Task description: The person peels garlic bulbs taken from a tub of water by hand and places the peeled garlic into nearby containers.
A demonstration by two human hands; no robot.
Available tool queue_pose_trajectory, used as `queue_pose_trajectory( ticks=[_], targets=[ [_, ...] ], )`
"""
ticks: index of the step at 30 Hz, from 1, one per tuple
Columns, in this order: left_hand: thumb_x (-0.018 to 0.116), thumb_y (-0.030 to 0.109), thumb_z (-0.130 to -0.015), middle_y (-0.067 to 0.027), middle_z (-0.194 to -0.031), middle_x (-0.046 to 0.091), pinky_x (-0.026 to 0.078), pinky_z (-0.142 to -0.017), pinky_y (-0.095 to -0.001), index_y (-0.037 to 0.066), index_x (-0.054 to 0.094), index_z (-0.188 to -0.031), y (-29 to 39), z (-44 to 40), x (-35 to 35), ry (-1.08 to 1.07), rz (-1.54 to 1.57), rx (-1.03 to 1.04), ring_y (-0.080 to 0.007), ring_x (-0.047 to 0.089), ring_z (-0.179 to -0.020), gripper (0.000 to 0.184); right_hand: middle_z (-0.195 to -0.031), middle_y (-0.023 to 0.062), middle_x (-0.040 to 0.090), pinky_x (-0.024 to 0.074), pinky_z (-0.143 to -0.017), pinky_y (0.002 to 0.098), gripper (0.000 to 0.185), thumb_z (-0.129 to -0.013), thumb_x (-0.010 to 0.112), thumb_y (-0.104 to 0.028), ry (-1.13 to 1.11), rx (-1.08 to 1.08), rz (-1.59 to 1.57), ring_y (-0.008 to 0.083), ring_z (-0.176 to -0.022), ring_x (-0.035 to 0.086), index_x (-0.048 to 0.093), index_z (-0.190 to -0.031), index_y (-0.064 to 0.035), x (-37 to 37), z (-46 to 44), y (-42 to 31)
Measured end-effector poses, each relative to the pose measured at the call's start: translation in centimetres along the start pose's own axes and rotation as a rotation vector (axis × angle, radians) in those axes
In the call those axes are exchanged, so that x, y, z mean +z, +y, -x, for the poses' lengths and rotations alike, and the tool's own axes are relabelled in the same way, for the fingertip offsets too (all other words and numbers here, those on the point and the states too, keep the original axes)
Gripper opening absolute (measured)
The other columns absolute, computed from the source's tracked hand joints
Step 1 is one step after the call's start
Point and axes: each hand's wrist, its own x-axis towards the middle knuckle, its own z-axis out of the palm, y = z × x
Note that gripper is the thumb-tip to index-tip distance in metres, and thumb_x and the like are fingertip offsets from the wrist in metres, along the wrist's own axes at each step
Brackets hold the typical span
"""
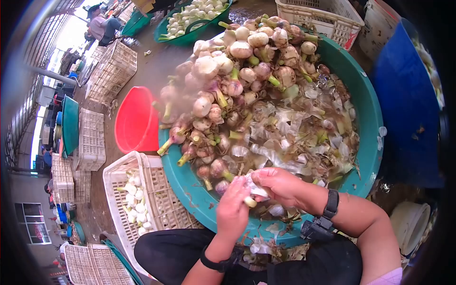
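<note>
Both hands meet over the near side of a large green tub (369, 114). My left hand (232, 205) is closed around a garlic bulb (256, 191), its cut pale stem poking out below the fingers. My right hand (278, 184) pinches at the same bulb from the other side, where whitish skin shows between the fingertips. Unpeeled garlic bulbs (240, 50) with short stems are heaped along the tub's far and left sides. Loose garlic skins (285, 123) and murky water fill the rest of it.
A white crate (114, 183) with peeled garlic (137, 204) stands at left, beside a red basin (137, 121). A green basin (161, 34) of peeled bulbs sits at the back. To the right are a blue container (403, 109) and white bucket (412, 225). A person (100, 27) sits far left.
</note>
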Motion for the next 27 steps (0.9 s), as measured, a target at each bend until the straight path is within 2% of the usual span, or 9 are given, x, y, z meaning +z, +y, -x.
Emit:
queue_pose_trajectory(
  ticks=[3, 8, 10, 13, 15, 20, 23, 25, 27],
  targets=[
    [0.053, 0.008, -0.085, -0.0107, -0.102, 0.059, 0.047, -0.085, -0.0319, 0.002, 0.053, -0.104, -1.2, -0.9, -1.4, 0.303, 0.810, -0.274, -0.0225, 0.056, -0.098, 0.019, -0.089, 0.0004, 0.060, 0.0441, -0.068, 0.0211, 0.017, -0.088, 0.051, -0.018, -0.193, -0.105, -0.038, 0.0074, -0.079, 0.055, 0.059, -0.092, -0.0036, -1.1, 1.3, -1.3],
    [0.054, 0.023, -0.086, -0.0080, -0.096, 0.060, 0.053, -0.071, -0.0313, 0.004, 0.054, -0.098, -1.7, -0.8, -5.3, 0.328, 1.216, -0.443, -0.0207, 0.060, -0.084, 0.023, -0.078, 0.0018, 0.058, 0.0448, -0.065, 0.0273, 0.018, -0.085, 0.054, -0.019, -0.085, -0.426, 0.344, 0.0115, -0.071, 0.056, 0.057, -0.092, -0.0033, -3.7, 2.8, -5.4],
    [0.056, 0.026, -0.084, -0.0121, -0.093, 0.059, 0.053, -0.065, -0.0289, 0.000, 0.053, -0.098, -0.6, -0.6, -7.7, 0.323, 1.288, -0.201, -0.0202, 0.059, -0.079, 0.029, -0.070, 0.0073, 0.057, 0.0458, -0.062, 0.0318, 0.012, -0.077, 0.057, -0.015, 0.697, -0.873, 2.110, 0.0216, -0.066, 0.057, 0.058, -0.084, -0.0056, -4.1, 2.0, -4.8],
    [0.042, 0.054, -0.084, -0.0104, -0.083, 0.049, 0.045, -0.052, -0.0233, -0.008, 0.043, -0.099, 5.6, 0.3, -13.4, 0.690, 1.534, -0.070, -0.0140, 0.049, -0.063, 0.063, -0.070, 0.0123, 0.056, 0.0459, -0.063, 0.0360, 0.015, -0.070, 0.061, -0.018, 0.347, -0.930, 1.981, 0.0296, -0.068, 0.057, 0.058, -0.080, -0.0069, -2.6, 0.6, -3.1],
    [0.046, 0.039, -0.089, -0.0040, -0.071, 0.048, 0.035, -0.041, -0.0198, -0.001, 0.046, -0.091, 4.9, 1.6, -16.1, 0.469, 1.253, 0.107, -0.0071, 0.041, -0.052, 0.040, -0.068, 0.0111, 0.057, 0.0453, -0.062, 0.0388, 0.015, -0.072, 0.058, -0.020, -0.040, -1.066, 1.611, 0.0284, -0.068, 0.057, 0.057, -0.078, -0.0064, -1.9, -1.8, 0.0],
    [0.048, 0.018, -0.089, 0.0000, -0.074, 0.053, 0.040, -0.050, -0.0228, 0.007, 0.050, -0.096, 3.6, 0.7, -8.3, 0.404, 0.910, -0.364, -0.0076, 0.047, -0.059, 0.013, -0.077, 0.0135, 0.062, 0.0455, -0.064, 0.0397, 0.022, -0.078, 0.051, -0.024, -0.453, -0.330, 2.240, 0.0295, -0.075, 0.058, 0.060, -0.087, -0.0070, -1.7, -7.0, 7.3],
    [0.049, 0.027, -0.089, -0.0095, -0.099, 0.054, 0.044, -0.071, -0.0296, 0.006, 0.049, -0.110, 0.3, 0.1, -5.2, 0.300, 0.339, -0.439, -0.0189, 0.053, -0.084, 0.030, -0.083, 0.0096, 0.064, 0.0474, -0.069, 0.0411, 0.030, -0.082, 0.049, -0.031, -0.209, 0.022, 1.964, 0.0290, -0.080, 0.061, 0.066, -0.091, -0.0078, -3.3, -7.8, 8.3],
    [0.046, 0.032, -0.090, -0.0097, -0.094, 0.058, 0.045, -0.070, -0.0300, 0.003, 0.046, -0.114, -2.2, 0.1, -5.4, 0.145, -0.970, 0.201, -0.0191, 0.055, -0.082, 0.038, -0.082, 0.0137, 0.063, 0.0465, -0.068, 0.0428, 0.028, -0.084, 0.048, -0.028, -0.238, -0.004, 1.781, 0.0323, -0.080, 0.060, 0.063, -0.090, -0.0060, -2.0, -5.2, 5.0],
    [0.046, 0.034, -0.090, -0.0093, -0.089, 0.059, 0.045, -0.068, -0.0299, 0.001, 0.047, -0.111, -2.9, -0.2, -4.8, -0.001, -0.697, -0.098, -0.0180, 0.056, -0.078, 0.040, -0.082, 0.0182, 0.061, 0.0452, -0.067, 0.0454, 0.024, -0.083, 0.049, -0.026, -0.151, -0.265, 1.398, 0.0351, -0.080, 0.058, 0.059, -0.091, -0.0052, -1.9, -3.7, 3.3]
  ],
)
